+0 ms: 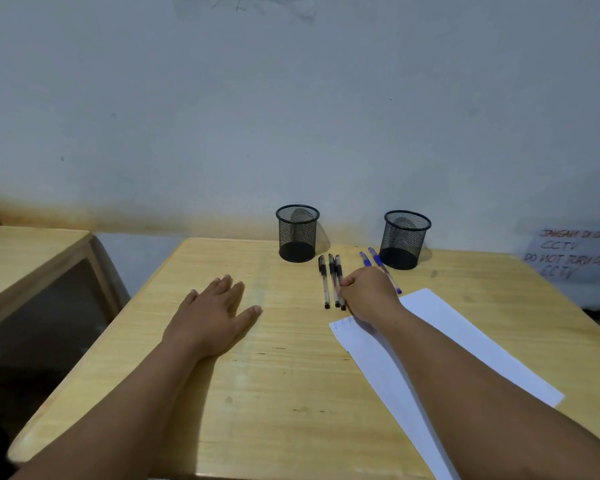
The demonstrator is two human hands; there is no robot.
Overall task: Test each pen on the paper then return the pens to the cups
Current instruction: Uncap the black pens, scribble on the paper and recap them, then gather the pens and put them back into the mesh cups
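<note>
Setting: plain office or back-room workspace. Evidence: light wood-grain counter (222, 393) pushed against a bare, scuffed, pale painted wall (291, 116). Two black wire-mesh pen cups (297, 233) on the counter near the wall. Handwritten paper notice (572, 252) taped low on the wall at right, reading "DO NOT TURN OFF CCTV", with a line above it that seems to be in another language. Second wooden cabinet with a dark glass panel (39, 289) stands at left.
</note>
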